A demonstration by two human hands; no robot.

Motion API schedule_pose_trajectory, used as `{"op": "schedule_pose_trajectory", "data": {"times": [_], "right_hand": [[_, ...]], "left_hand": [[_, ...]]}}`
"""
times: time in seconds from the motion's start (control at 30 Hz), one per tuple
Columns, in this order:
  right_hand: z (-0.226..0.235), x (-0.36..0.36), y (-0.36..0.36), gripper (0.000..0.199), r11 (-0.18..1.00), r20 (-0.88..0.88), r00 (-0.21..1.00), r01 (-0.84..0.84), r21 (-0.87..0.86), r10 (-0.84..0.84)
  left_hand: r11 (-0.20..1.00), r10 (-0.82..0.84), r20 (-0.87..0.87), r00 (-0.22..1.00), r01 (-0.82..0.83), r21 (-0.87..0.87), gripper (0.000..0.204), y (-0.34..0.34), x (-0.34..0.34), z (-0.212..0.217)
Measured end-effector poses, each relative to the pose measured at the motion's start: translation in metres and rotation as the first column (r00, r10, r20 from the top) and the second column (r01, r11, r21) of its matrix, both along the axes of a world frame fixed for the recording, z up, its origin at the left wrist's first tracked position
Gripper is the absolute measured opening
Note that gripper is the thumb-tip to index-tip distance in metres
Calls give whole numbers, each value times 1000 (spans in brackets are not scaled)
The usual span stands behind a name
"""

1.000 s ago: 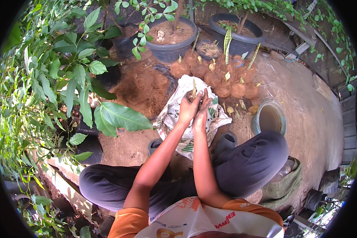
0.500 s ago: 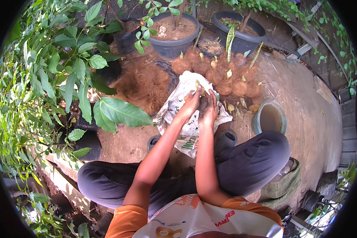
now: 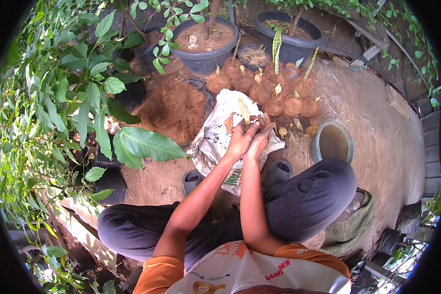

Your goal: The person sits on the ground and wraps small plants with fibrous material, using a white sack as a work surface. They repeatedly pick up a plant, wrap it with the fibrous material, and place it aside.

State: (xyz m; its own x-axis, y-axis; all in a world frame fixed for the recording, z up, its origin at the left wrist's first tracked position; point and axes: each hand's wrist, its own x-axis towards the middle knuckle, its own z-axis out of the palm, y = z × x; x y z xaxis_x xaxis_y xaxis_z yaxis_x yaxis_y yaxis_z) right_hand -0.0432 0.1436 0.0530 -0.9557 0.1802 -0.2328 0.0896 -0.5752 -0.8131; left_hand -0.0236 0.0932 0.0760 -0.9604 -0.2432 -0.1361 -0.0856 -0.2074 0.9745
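Note:
Both of my hands are together over a white plastic sack [image 3: 215, 134] spread in front of me and spotted with dark soil. My left hand [image 3: 242, 139] and my right hand [image 3: 259, 138] are wrapped round a dark soil clump [image 3: 254, 119], most of it hidden by the fingers. A pale yellow-green leaf cutting [image 3: 244, 109] stands up from the clump beyond my fingertips. On the sack, left of the leaf, lies a reddish-brown piece [image 3: 229, 123]. Beyond the sack sit several brown fibre balls [image 3: 273, 105] with small leaves poking out.
A heap of loose brown fibre [image 3: 169, 110] lies left of the sack. To the right stands a bucket [image 3: 316, 144] of murky water. Large black pots [image 3: 206, 61] line the back. Leafy branches [image 3: 147, 142] reach in from the left, and a green sack [image 3: 350, 228] is beside my right knee.
My hands have moved slightly nearer and closed tighter round the soil clump, now overlapping at the palms. The leaf cutting shows more fully, and the reddish-brown piece on the sack has come into sight.

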Motion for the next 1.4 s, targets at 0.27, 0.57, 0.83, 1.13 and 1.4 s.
{"op": "schedule_pose_trajectory", "data": {"times": [0.27,0.57,0.83,1.13,1.4], "right_hand": [[3,2,0,53,986,-1,990,-138,-93,139],[-17,4,-10,33,923,-74,924,-379,-59,375],[-15,5,-3,39,570,-105,921,-319,-757,376],[-27,11,-7,39,528,-196,873,-434,-730,446],[-31,15,-15,34,726,13,884,-375,-577,467]], "left_hand": [[997,66,170,983,-73,35,81,-11,-4,-3],[950,-125,288,949,31,312,100,-44,-1,33],[579,-34,96,995,98,-809,47,-55,8,64],[401,-283,-232,931,-105,-910,29,-50,11,11],[362,-194,-448,873,-360,-860,15,-52,14,-22]]}}
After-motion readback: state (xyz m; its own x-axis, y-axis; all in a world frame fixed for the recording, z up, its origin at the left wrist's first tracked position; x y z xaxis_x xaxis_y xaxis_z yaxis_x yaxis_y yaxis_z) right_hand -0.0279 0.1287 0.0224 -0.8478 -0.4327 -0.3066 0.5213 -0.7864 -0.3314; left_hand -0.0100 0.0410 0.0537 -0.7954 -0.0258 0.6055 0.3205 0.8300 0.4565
